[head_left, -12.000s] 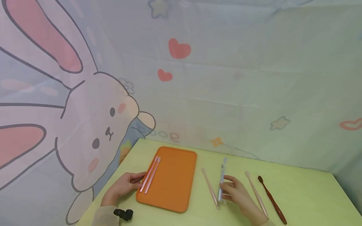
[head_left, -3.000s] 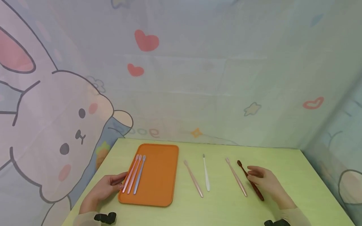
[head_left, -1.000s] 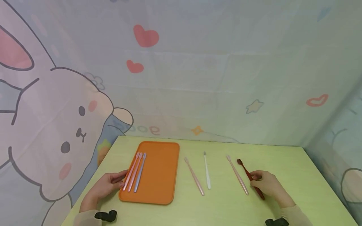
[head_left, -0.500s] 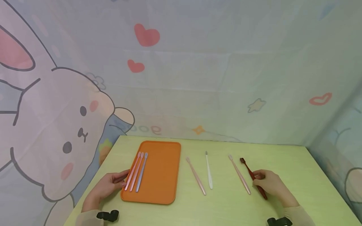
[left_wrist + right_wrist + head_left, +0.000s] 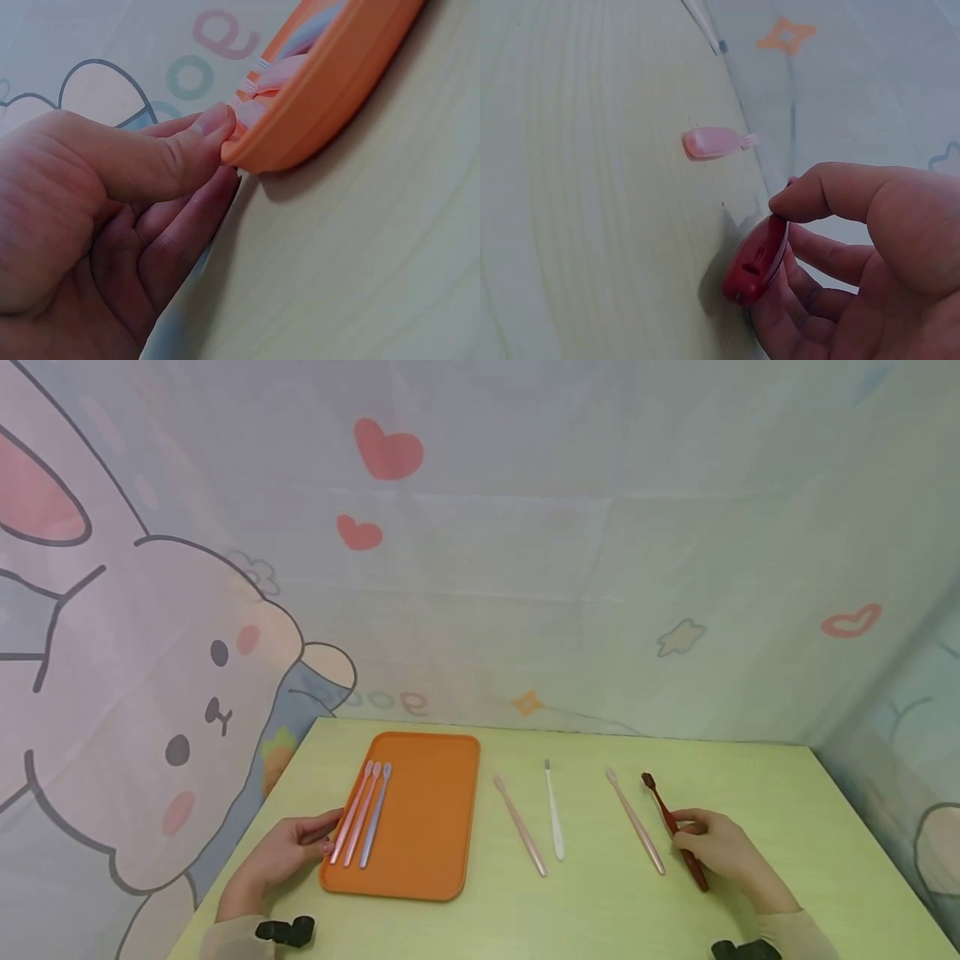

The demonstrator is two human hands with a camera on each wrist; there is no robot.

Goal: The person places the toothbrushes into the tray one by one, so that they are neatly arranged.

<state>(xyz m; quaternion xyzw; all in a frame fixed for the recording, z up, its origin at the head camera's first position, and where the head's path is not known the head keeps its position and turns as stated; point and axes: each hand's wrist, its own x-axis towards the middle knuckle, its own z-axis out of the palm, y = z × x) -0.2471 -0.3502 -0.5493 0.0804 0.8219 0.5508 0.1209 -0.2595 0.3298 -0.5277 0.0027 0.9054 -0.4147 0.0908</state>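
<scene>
My left hand (image 5: 281, 858) pinches the left rim of an orange tray (image 5: 420, 827), thumb on top and fingers beneath, as the left wrist view shows. Two pink toothbrushes (image 5: 360, 827) and a blue toothbrush (image 5: 374, 820) lie side by side along the tray's left side, heads away from me. At the right, my right hand (image 5: 720, 843) holds a dark red-brown toothbrush (image 5: 660, 802) by its handle between thumb and fingers. In the right wrist view the handle end (image 5: 754, 262) sits close over the table, its shadow beside it.
Between tray and right hand, a pale pink toothbrush (image 5: 521, 827), a white toothbrush (image 5: 555, 818) and another pale pink toothbrush (image 5: 637, 827) lie spaced apart on the yellow-green table (image 5: 600, 910). A printed cloth backdrop (image 5: 570, 568) rises behind the table's far edge.
Since twelve seconds ago, the blue toothbrush has gone from my right hand to the tray and the white one onto the table. My right hand has since gripped the brown toothbrush; its head has shifted slightly.
</scene>
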